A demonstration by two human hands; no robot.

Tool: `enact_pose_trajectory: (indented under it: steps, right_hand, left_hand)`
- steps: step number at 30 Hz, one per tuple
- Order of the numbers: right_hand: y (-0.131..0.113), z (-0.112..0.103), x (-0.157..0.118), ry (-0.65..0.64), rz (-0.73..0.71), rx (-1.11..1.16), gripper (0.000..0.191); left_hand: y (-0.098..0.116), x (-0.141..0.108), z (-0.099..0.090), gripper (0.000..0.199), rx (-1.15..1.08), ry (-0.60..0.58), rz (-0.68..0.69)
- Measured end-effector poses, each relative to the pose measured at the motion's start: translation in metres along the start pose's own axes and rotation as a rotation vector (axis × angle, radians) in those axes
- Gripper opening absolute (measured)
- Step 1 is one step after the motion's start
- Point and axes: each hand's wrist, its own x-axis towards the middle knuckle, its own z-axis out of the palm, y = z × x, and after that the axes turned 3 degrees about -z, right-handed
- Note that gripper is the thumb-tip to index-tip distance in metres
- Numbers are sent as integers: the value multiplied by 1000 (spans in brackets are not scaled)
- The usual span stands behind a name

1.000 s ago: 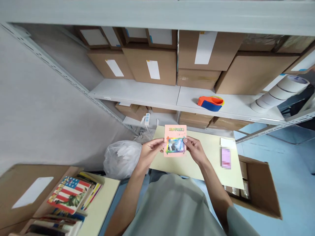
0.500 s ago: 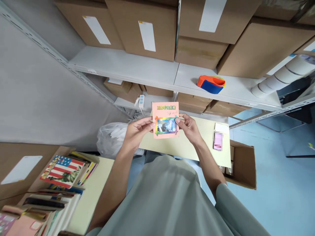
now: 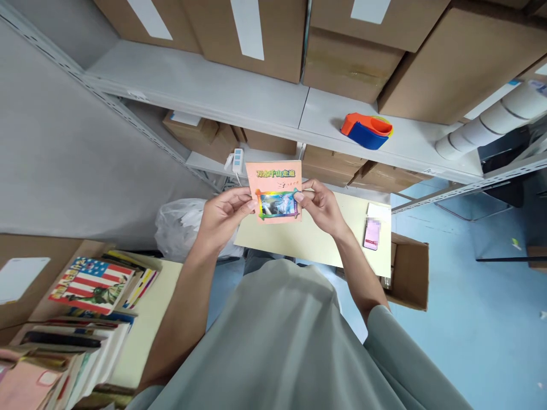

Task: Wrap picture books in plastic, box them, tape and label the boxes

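A small pink book (image 3: 277,188) with a bright picture and Chinese lettering on its cover is held up in front of me, above the pale yellow table (image 3: 318,247). My left hand (image 3: 224,216) pinches its left edge between thumb and fingers. On the opposite edge, my right hand (image 3: 322,208) grips it the same way, thumb on the cover. The book faces me, tilted a little. Fingertips behind it are hidden.
A phone (image 3: 371,233) lies at the table's right end, beside an open carton (image 3: 410,273). Books (image 3: 96,285) are stacked at lower left. A shelf (image 3: 192,85) with cardboard boxes (image 3: 256,34) and an orange-blue tape dispenser (image 3: 366,132) crosses ahead. A plastic bag (image 3: 179,228) sits left.
The book and both hands have shifted slightly left and up in view, and the book's top has tipped a little. The surroundings have shifted as my head moved.
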Motion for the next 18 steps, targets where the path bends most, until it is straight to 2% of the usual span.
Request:
enact_pose_trajectory:
  steps: [5, 10, 14, 18]
  right_hand:
    - [1, -1, -2, 19, -97, -81, 41]
    - [-3, -7, -5, 3, -227, -255, 28]
    - [1, -12, -9, 21, -252, -351, 21]
    - [6, -11, -14, 52, -244, -356, 14]
  left_hand:
    - [-4, 0, -2, 44, 138, 28, 101]
    - [-10, -1, -4, 22, 281, 42, 260]
    - [-9, -2, -3, 5, 335, 4, 370]
    - [-4, -2, 1, 16, 343, 0, 396]
